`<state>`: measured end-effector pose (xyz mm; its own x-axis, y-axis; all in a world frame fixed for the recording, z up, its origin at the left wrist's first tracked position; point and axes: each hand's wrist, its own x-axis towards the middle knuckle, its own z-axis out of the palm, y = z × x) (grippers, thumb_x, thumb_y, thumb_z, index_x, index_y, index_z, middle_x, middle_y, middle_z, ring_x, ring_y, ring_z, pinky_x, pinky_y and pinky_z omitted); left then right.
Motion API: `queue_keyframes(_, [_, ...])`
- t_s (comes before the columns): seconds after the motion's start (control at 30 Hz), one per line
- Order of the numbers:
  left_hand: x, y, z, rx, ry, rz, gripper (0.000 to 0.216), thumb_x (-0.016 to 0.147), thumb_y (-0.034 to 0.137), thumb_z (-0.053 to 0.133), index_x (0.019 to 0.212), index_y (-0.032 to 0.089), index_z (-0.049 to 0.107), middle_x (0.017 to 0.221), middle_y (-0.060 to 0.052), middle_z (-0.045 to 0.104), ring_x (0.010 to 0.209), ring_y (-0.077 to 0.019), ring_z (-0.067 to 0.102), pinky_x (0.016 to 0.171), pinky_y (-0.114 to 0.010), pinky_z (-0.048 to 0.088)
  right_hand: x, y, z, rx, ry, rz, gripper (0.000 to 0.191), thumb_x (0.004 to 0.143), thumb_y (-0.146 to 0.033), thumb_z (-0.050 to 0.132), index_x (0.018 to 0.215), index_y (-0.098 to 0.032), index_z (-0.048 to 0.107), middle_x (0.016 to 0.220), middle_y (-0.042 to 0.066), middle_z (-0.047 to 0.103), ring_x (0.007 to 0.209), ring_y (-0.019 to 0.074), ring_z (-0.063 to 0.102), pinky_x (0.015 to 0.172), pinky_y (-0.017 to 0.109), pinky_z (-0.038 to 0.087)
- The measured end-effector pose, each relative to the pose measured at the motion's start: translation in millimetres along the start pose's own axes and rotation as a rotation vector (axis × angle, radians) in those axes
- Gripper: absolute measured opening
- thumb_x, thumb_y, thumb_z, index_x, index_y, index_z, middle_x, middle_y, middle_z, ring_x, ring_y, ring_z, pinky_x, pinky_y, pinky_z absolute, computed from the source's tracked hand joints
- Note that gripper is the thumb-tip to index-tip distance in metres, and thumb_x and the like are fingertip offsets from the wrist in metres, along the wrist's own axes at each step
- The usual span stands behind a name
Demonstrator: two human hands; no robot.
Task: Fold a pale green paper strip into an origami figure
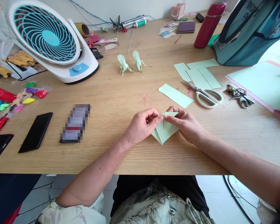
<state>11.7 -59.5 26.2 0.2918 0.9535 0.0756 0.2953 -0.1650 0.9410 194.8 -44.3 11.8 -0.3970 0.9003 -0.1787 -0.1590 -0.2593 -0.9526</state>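
Between my two hands is a piece of pale green folded paper [164,132], a pointed shape whose tip faces me. My left hand [143,123] pinches its top edge between thumb and fingers. Close beside it, my right hand [185,123] grips the top right part, thumb on the front and fingers behind. The two thumbs nearly meet at the upper middle of the fold. A loose pale green paper strip [176,95] lies just beyond my hands. White-handled scissors [206,96] rest to the right of that strip.
Two folded paper figures [123,64] stand farther back. More paper strips [202,74] lie near a teal bag [245,40] and a red flask [210,26]. Keys [239,95] sit at right. Leftward are a fan [49,37], a pixelated phone [74,124] and a black phone [36,132].
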Motion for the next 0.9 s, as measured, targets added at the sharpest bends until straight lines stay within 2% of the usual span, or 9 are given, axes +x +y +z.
queue_keyframes(0.17, [-1.1, -1.5, 4.2, 0.108, 0.034, 0.090, 0.033, 0.093, 0.031, 0.060, 0.067, 0.019, 0.044, 0.062, 0.005, 0.040, 0.057, -0.0085, 0.035, 0.053, -0.023, 0.030, -2.4, -0.4, -3.1, -0.023, -0.021, -0.008, 0.036, 0.073, -0.047, 0.082, 0.074, -0.019, 0.059, 0.061, -0.005, 0.056, 0.055, 0.0095, 0.048, 0.052, 0.023, 0.037])
queue_keyframes(0.3, [-2.4, -0.3, 5.3, 0.164, 0.026, 0.137, 0.031, 0.093, 0.026, 0.057, 0.067, 0.019, 0.043, 0.063, 0.005, 0.041, 0.058, -0.0089, 0.037, 0.055, -0.023, 0.032, -3.5, -3.7, -3.0, -0.120, 0.010, -0.050, 0.038, 0.070, -0.049, 0.083, 0.073, -0.018, 0.062, 0.063, -0.004, 0.056, 0.056, 0.0097, 0.047, 0.051, 0.024, 0.034])
queue_keyframes(0.47, [-3.8, -0.5, 8.7, 0.245, 0.089, 0.246, 0.031, 0.094, 0.025, 0.055, 0.067, 0.019, 0.043, 0.062, 0.004, 0.043, 0.058, -0.0090, 0.040, 0.056, -0.023, 0.034, -3.4, -6.2, 0.2, -0.194, 0.037, -0.130, 0.039, 0.071, -0.052, 0.081, 0.071, -0.018, 0.061, 0.063, -0.003, 0.054, 0.055, 0.0097, 0.045, 0.049, 0.024, 0.032])
queue_keyframes(0.7, [-7.0, 1.2, 16.2, 0.304, 0.237, 0.335, 0.027, 0.094, 0.021, 0.056, 0.069, 0.019, 0.046, 0.064, 0.004, 0.046, 0.060, -0.0096, 0.043, 0.059, -0.024, 0.037, -4.2, -0.8, 3.8, -0.027, 0.068, -0.127, 0.034, 0.074, -0.047, 0.080, 0.071, -0.019, 0.060, 0.062, -0.005, 0.052, 0.055, 0.0087, 0.042, 0.051, 0.024, 0.033])
queue_keyframes(0.9, [-10.0, 1.4, 16.9, 0.281, 0.285, 0.350, 0.026, 0.095, 0.020, 0.054, 0.070, 0.019, 0.048, 0.065, 0.003, 0.049, 0.061, -0.0099, 0.045, 0.060, -0.024, 0.038, -2.3, -4.3, 1.4, 0.119, 0.130, -0.074, 0.036, 0.071, -0.044, 0.083, 0.067, -0.020, 0.056, 0.058, -0.006, 0.051, 0.051, 0.0085, 0.044, 0.047, 0.023, 0.032])
